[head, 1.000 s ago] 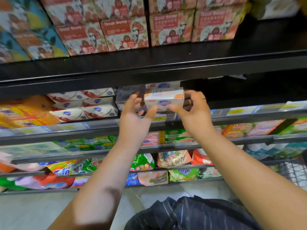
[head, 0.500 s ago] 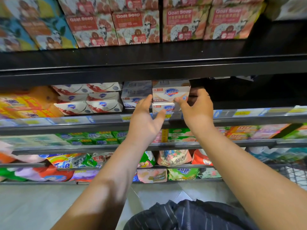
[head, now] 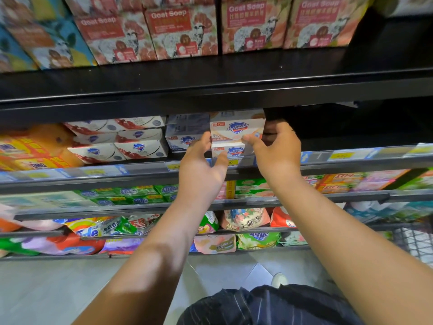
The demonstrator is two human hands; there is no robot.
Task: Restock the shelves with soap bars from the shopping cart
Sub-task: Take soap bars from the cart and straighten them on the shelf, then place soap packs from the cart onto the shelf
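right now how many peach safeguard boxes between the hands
2: upper box gripped by the right hand, lower box directly under it. More may be hidden behind.

Shop: stocked shelves [head: 210,90], price tags [head: 342,156], boxed soap [head: 236,131], detergent bags [head: 93,228]

Bright detergent pouches [head: 91,231] low down, yellow price tags [head: 342,156], grey floor tiles [head: 46,289], dark striped garment [head: 269,308].

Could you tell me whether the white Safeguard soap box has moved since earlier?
Yes: the white Safeguard soap box went inward past the clear price rail.
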